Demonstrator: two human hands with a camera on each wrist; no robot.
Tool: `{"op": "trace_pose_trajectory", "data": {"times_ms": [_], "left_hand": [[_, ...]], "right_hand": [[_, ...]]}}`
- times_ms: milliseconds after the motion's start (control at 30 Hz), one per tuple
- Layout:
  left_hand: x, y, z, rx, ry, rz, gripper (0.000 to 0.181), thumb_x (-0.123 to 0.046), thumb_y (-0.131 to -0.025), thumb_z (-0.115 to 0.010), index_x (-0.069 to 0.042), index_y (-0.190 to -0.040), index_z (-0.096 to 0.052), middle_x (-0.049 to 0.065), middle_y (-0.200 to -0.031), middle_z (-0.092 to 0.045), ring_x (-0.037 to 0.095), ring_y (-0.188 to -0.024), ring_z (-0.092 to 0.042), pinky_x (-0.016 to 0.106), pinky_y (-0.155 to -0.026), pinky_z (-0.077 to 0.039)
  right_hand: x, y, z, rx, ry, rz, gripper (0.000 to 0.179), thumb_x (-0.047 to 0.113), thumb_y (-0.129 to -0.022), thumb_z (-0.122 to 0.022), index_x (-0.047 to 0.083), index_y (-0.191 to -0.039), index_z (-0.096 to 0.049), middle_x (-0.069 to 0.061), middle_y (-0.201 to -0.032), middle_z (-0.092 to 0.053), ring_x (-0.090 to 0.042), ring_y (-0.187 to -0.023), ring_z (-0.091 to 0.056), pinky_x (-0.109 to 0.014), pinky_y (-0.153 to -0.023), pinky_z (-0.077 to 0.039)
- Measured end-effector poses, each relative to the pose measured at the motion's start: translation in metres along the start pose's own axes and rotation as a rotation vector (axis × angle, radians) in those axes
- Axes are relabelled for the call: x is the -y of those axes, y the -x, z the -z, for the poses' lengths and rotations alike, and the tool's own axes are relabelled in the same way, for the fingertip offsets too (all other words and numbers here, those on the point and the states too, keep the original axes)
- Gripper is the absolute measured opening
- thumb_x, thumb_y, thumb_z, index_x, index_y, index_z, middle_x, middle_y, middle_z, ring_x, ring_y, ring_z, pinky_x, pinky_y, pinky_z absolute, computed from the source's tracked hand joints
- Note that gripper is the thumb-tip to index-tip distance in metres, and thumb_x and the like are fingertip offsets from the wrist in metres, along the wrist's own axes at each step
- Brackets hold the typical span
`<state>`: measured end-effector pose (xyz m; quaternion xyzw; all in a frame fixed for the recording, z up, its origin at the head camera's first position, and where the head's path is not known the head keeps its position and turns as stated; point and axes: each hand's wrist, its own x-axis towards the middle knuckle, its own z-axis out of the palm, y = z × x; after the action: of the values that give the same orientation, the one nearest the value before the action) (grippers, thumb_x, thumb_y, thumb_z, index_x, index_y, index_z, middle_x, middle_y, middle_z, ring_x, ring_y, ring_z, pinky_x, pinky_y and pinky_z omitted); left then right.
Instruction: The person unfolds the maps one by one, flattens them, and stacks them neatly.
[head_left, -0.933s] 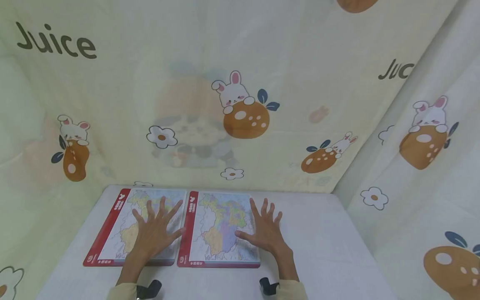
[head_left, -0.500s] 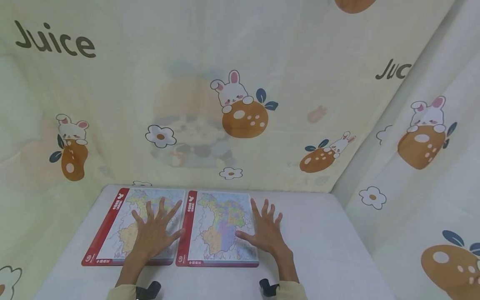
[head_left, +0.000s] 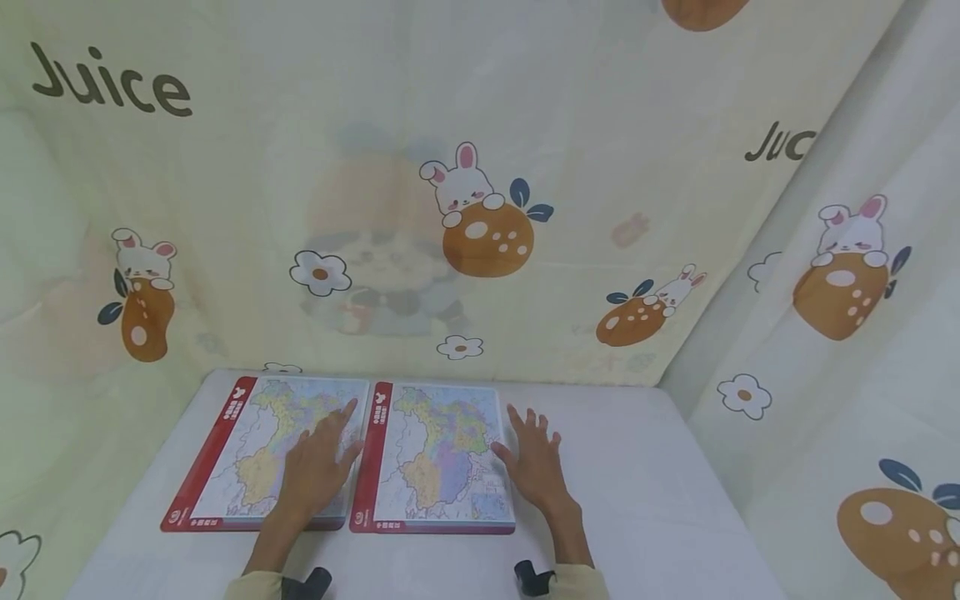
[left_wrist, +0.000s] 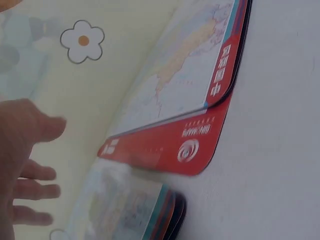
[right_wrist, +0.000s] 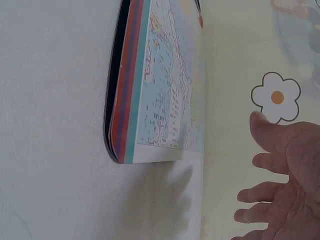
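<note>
Two map boards with red borders lie side by side, the left map [head_left: 255, 475] and the right map [head_left: 442, 467]. My left hand [head_left: 318, 467] is over the right part of the left map, its index finger stretched forward and its thumb near the gap between the maps. In the left wrist view the left hand [left_wrist: 22, 165] shows relaxed fingers holding nothing. Just past the right map's right edge is my right hand [head_left: 538, 467], thumb toward that edge. Its fingers look loosely extended and empty in the right wrist view, above a shadow on the table.
The white table [head_left: 637, 500] extends to the right of the maps and in front of them. A pale curtain [head_left: 600, 208] printed with rabbits, oranges and flowers stands behind the table and along both sides. Both wrists wear black mounts.
My left hand's spread fingers have drawn closer together. The right hand has shifted slightly right, its thumb no longer overlapping the right map as much. Both maps stay in place on the table.
</note>
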<state>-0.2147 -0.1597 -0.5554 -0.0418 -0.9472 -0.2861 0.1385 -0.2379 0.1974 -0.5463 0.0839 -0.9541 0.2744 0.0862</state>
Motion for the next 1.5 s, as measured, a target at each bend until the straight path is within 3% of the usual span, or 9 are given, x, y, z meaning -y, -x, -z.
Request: {"op": "trace_pose_trajectory", "data": {"times_ms": [100, 167, 233, 333, 567, 767, 1033, 1300, 1500], "left_hand": [[-0.006, -0.001, -0.007, -0.027, 0.102, 0.077, 0.059, -0.026, -0.106, -0.069, -0.016, -0.162, -0.053, 0.019, -0.126, -0.08, 0.037, -0.1, -0.079, 0.054, -0.086, -0.062], [-0.01, -0.003, -0.012, -0.049, 0.161, 0.12, 0.05, -0.025, -0.107, -0.067, -0.013, -0.156, -0.06, 0.019, -0.115, -0.082, 0.034, -0.089, -0.08, 0.048, -0.077, -0.062], [-0.014, -0.005, -0.018, -0.076, 0.195, 0.151, 0.045, -0.024, -0.108, -0.066, -0.011, -0.15, -0.064, 0.02, -0.12, -0.082, 0.035, -0.094, -0.082, 0.046, -0.077, -0.063], [-0.019, -0.007, -0.028, -0.089, 0.25, 0.193, 0.041, -0.021, -0.108, -0.064, -0.008, -0.147, -0.066, 0.021, -0.12, -0.081, 0.035, -0.094, -0.081, 0.045, -0.076, -0.063], [-0.033, -0.012, -0.041, -0.058, 0.283, 0.225, 0.046, -0.012, -0.107, -0.062, 0.002, -0.151, -0.057, 0.023, -0.115, -0.078, 0.038, -0.101, -0.076, 0.054, -0.09, -0.061], [-0.045, -0.013, -0.046, -0.018, 0.259, 0.269, 0.058, -0.01, -0.105, -0.066, 0.008, -0.156, -0.046, 0.029, -0.122, -0.072, 0.042, -0.108, -0.069, 0.057, -0.092, -0.06], [-0.05, -0.016, -0.05, -0.033, 0.235, 0.281, 0.062, -0.011, -0.104, -0.067, 0.008, -0.157, -0.043, 0.031, -0.133, -0.068, 0.046, -0.116, -0.066, 0.061, -0.099, -0.058], [-0.047, -0.021, -0.043, -0.014, 0.31, 0.304, 0.056, -0.011, -0.104, -0.065, 0.007, -0.153, -0.046, 0.032, -0.131, -0.07, 0.049, -0.112, -0.074, 0.058, -0.091, -0.064], [-0.044, -0.025, -0.04, 0.021, 0.408, 0.339, 0.055, -0.008, -0.107, -0.058, 0.008, -0.157, -0.042, 0.036, -0.147, -0.062, 0.055, -0.131, -0.066, 0.066, -0.103, -0.057]], "right_hand": [[0.0, 0.002, 0.001, -0.034, -0.003, -0.015, 0.065, 0.026, -0.105, -0.07, 0.005, -0.163, -0.049, -0.037, -0.162, -0.048, -0.06, -0.152, -0.044, -0.079, -0.12, -0.032], [0.0, 0.002, 0.002, -0.062, 0.022, -0.03, 0.06, 0.027, -0.105, -0.071, 0.006, -0.16, -0.054, -0.033, -0.151, -0.062, -0.055, -0.133, -0.064, -0.071, -0.109, -0.049], [0.0, 0.002, 0.002, -0.085, 0.057, -0.047, 0.057, 0.028, -0.105, -0.071, 0.005, -0.156, -0.059, -0.029, -0.123, -0.077, -0.048, -0.102, -0.075, -0.06, -0.089, -0.059], [-0.001, 0.001, 0.0, -0.127, 0.108, -0.082, 0.052, 0.032, -0.103, -0.073, 0.004, -0.147, -0.067, -0.023, -0.106, -0.081, -0.038, -0.08, -0.072, -0.051, -0.072, -0.056], [-0.005, 0.002, -0.015, -0.109, -0.068, -0.184, 0.054, 0.025, -0.104, -0.071, -0.008, -0.146, -0.062, -0.021, -0.111, -0.071, -0.031, -0.092, -0.067, -0.05, -0.087, -0.058], [-0.012, 0.006, -0.03, -0.046, -0.096, -0.123, 0.061, 0.02, -0.103, -0.069, -0.014, -0.151, -0.053, -0.03, -0.131, -0.061, -0.04, -0.117, -0.055, -0.058, -0.101, -0.049], [-0.012, 0.003, -0.036, -0.002, -0.039, -0.133, 0.061, 0.027, -0.104, -0.07, -0.005, -0.154, -0.056, -0.027, -0.132, -0.065, -0.038, -0.114, -0.055, -0.052, -0.091, -0.047], [-0.015, 0.005, -0.035, -0.013, -0.154, -0.177, 0.059, 0.027, -0.102, -0.071, -0.002, -0.152, -0.059, -0.023, -0.133, -0.065, -0.037, -0.118, -0.056, -0.052, -0.094, -0.045], [-0.022, 0.005, -0.032, -0.03, -0.325, -0.212, 0.057, 0.021, -0.098, -0.076, 0.002, -0.15, -0.063, -0.025, -0.132, -0.067, -0.032, -0.108, -0.061, -0.04, -0.087, -0.046]]}}
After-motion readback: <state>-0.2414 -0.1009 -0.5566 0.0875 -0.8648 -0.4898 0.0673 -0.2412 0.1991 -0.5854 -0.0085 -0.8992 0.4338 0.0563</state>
